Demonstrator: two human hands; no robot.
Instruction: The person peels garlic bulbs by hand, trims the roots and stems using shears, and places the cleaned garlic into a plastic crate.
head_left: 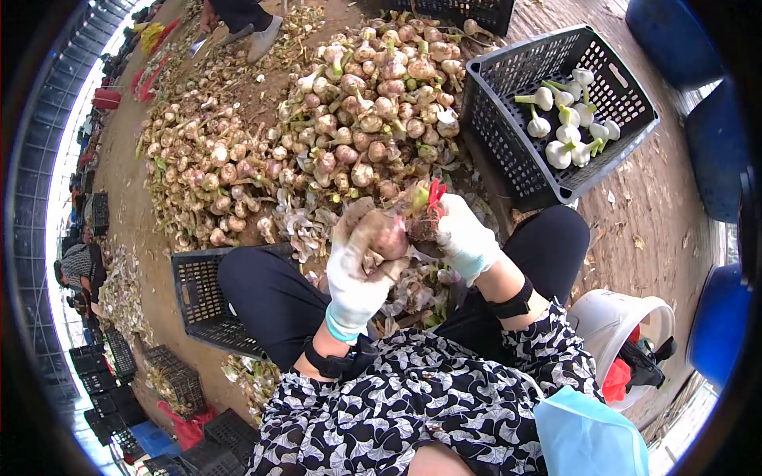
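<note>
In front of my lap, my left hand (354,274), in a white glove with soiled fingers, is closed around a garlic bulb (390,239) with pinkish, dirty skin. Its greenish stem end points up. My right hand (467,238), gloved too, is closed right beside the bulb. A narrow red piece (436,195) sticks up from its fingers; I cannot tell what kind of thing it is. The dirt-dark fingertips of this hand meet the bulb's side. Just beyond both hands lies a big pile of unpeeled garlic (373,119).
A black crate (516,166) at the right holds several clean white garlic bulbs. Another black crate (198,297) lies by my left knee. Peeled skins (305,226) litter the ground. To the right stand a white bucket (599,313) and blue barrels (718,317). Another person's shoe (265,38) shows at the top.
</note>
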